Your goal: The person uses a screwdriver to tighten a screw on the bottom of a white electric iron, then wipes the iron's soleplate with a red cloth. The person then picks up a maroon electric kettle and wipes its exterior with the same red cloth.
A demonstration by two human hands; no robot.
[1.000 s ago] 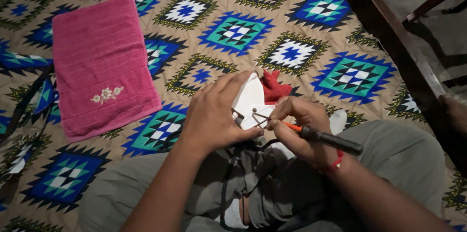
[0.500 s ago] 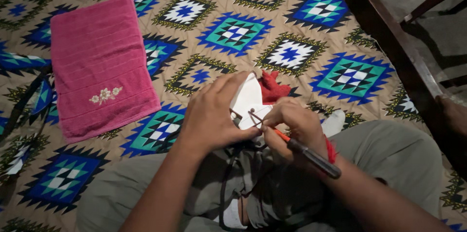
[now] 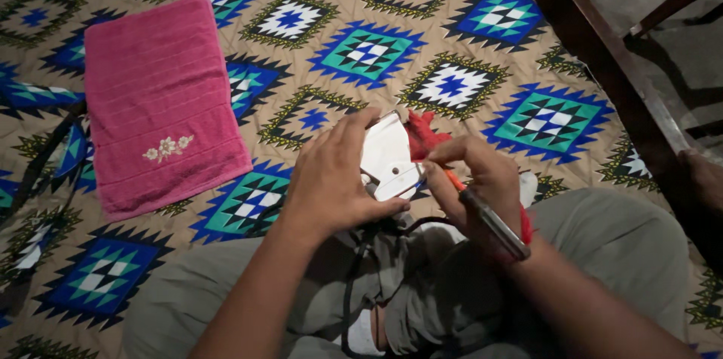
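My left hand [image 3: 331,178] grips a small white plastic device [image 3: 388,155] from the left side, thumb under its lower edge. My right hand [image 3: 482,178] holds a screwdriver [image 3: 489,219] with an orange shaft and dark handle, its tip set against the device's lower right corner. A red piece [image 3: 422,137] shows just behind the device, partly hidden by my fingers. A black cord [image 3: 361,268] runs down from the device over my lap.
I sit cross-legged on a patterned bedspread [image 3: 361,50]. A pink towel [image 3: 158,103] with a flower motif lies to the left. A dark strap [image 3: 38,163] lies at the far left. A dark wooden bed edge [image 3: 602,50] runs along the right.
The screwdriver handle has swung from pointing right to pointing down toward my lap. My right hand has closed in on the device's corner. My left hand kept its grip.
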